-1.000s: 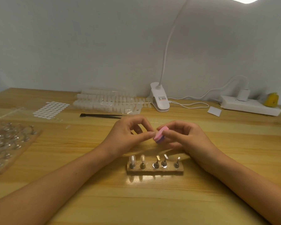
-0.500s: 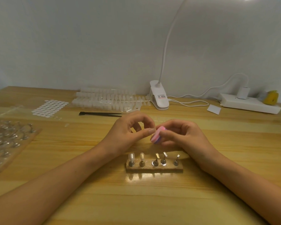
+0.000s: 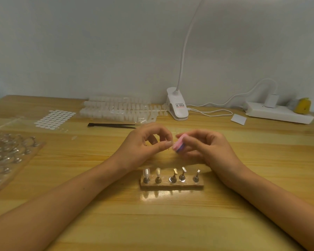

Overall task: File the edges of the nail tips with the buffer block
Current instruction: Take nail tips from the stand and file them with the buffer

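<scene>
buffer block (image 3: 178,147) first: my right hand (image 3: 207,147) pinches it between thumb and curled fingers. it is held up above the table (image 3: 170,223), just beyond the stand (image 3: 171,185), and its near end touches the left thumb tip. it looks like a small slab, pink on top with a purple layer beneath, tilted down toward the left. i judge it light and a little spongy with a gritty skin, so unlikely to slip. the place to hold it is by the long sides, leaving one face free to rub.

my left hand (image 3: 145,144) has thumb and forefinger closed in a pinch right against the block, the other fingers loosely curled behind. between them i take a faint clear sliver to be the nail tip (image 3: 169,149). it is too small to make out its shape or which edge meets the block. i'd expect it to be thin, springy, slick plastic that is easy to flick away or crease. so hold it near the base, with only the edge showing and light pressure.

on the stand, two mounted tips (image 3: 146,172) sit on the left pegs. they are clear, rounded and upright. the other three pegs look bare.
</scene>
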Motion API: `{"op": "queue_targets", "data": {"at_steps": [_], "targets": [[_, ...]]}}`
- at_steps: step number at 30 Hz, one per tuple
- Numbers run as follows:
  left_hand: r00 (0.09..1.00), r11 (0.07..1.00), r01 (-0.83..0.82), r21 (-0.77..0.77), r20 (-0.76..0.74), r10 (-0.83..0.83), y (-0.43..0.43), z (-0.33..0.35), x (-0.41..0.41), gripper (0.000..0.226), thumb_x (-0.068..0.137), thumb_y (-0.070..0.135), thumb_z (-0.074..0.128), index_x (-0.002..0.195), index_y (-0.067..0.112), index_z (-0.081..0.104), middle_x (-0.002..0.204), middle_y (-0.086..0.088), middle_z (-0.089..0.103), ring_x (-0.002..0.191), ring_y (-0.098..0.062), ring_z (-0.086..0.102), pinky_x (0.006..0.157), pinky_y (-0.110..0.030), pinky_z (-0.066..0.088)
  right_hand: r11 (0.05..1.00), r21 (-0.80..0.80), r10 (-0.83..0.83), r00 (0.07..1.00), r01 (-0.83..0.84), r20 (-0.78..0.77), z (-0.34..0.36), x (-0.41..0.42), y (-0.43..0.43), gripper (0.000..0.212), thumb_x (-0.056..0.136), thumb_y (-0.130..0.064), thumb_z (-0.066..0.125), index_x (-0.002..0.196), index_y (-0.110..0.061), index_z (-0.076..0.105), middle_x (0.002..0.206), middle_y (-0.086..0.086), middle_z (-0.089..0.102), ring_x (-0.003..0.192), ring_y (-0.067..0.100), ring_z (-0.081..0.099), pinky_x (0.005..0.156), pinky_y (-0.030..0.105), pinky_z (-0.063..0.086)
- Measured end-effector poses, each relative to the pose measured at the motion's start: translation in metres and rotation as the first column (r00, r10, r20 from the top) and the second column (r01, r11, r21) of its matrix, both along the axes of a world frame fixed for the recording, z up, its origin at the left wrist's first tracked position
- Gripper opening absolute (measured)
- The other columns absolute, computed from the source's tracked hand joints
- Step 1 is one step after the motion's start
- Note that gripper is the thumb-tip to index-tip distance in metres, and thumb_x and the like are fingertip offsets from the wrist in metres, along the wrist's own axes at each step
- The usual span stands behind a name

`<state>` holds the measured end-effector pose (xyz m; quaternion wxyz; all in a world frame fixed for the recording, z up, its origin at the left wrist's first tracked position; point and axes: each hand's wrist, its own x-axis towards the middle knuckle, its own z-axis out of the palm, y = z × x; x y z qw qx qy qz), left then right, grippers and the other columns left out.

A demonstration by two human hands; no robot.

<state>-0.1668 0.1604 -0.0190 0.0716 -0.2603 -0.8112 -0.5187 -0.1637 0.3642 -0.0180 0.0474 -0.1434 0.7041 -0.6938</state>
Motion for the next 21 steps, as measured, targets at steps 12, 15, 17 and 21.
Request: {"op": "queue_targets", "data": {"at_steps": [12,15,17,21], "targets": [[0.99,0.996,0.039,0.076,0.132,-0.049,-0.0033,-0.0023,-0.0036,0.007,0.082,0.035,0.068,0.085,0.029,0.069,0.09,0.008,0.063,0.066,0.0,0.047,0.063,-0.013,0.043,0.993,0.092,0.079,0.996,-0.074,-0.046,-0.0019,0.0006,0.0,0.024,0.084,-0.019,0.069,0.103,-0.005,0.07,0.093,0.013,0.076,0.085,0.027,0.075,0.07,0.028,0.062],[0.99,0.997,0.025,0.067,0.138,-0.034,-0.0035,-0.0029,-0.0038,0.004,0.084,0.033,0.068,0.085,0.029,0.068,0.093,0.006,0.064,0.067,0.0,0.048,0.064,-0.014,0.045,0.998,-0.03,-0.058,0.997,0.057,-0.053,-0.001,-0.0015,0.002,0.027,0.082,-0.024,0.066,0.102,-0.005,0.069,0.098,0.014,0.075,0.086,0.023,0.075,0.07,0.026,0.061],[0.991,0.997,0.03,0.064,0.127,-0.038,-0.0033,-0.0026,-0.0036,0.006,0.083,0.035,0.068,0.085,0.029,0.068,0.092,0.006,0.064,0.067,0.0,0.048,0.064,-0.015,0.045,1.0,0.02,-0.012,0.999,0.012,-0.046,-0.0016,-0.0019,0.0023,0.027,0.082,-0.021,0.069,0.103,-0.003,0.069,0.097,0.014,0.076,0.086,0.025,0.075,0.07,0.027,0.062],[0.991,0.998,0.031,0.061,0.132,-0.038,-0.0038,-0.0022,-0.0033,0.005,0.083,0.033,0.068,0.085,0.029,0.069,0.09,0.009,0.064,0.068,0.002,0.05,0.064,-0.014,0.045,0.999,0.03,-0.031,0.994,0.035,-0.108,-0.0025,0.0006,-0.0006,0.025,0.084,-0.022,0.067,0.103,-0.005,0.069,0.092,0.009,0.077,0.086,0.023,0.075,0.069,0.025,0.061]]}}
